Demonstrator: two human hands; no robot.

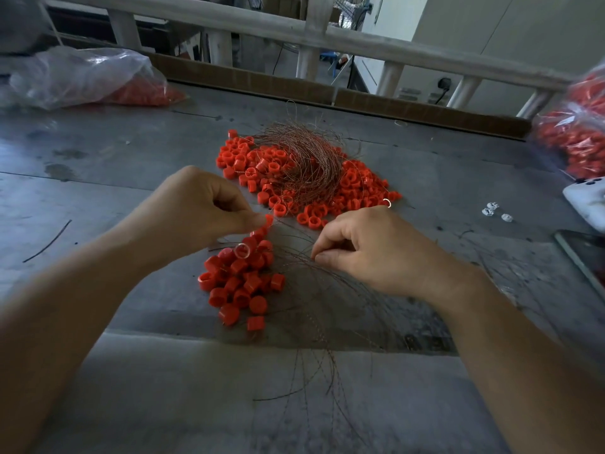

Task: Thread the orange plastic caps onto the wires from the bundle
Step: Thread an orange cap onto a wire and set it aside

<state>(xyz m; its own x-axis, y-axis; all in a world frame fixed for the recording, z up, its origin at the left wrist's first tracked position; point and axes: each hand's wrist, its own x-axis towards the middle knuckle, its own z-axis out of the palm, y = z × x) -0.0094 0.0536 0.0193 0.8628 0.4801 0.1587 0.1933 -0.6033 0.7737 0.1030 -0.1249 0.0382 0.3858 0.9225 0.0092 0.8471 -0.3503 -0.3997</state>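
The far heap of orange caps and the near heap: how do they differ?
The far heap is larger and spread wide; the near heap is small and tight. The wire bundle lies on the far heap; thin wires fan out from the near heap. The left hand pinches a cap atop the near heap; the far heap lies beyond it. Both hold the same orange caps.

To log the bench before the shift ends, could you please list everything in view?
Table: one, grey, under everything.
Railing: one, white, behind table.
Loose caps: many, orange, centre.
Bundle: one, coppery, atop loose caps.
Cap cluster: dozens, orange, near side.
Wires: many, brown, fanned near edge.
Left bag: one, clear, orange-filled, far left.
Right bag: one, clear, orange-filled, far right.
White bits: a few, right side.
White device: one, right edge.
Left hand: one, pinching an orange cap.
Right hand: one, pinching wires.
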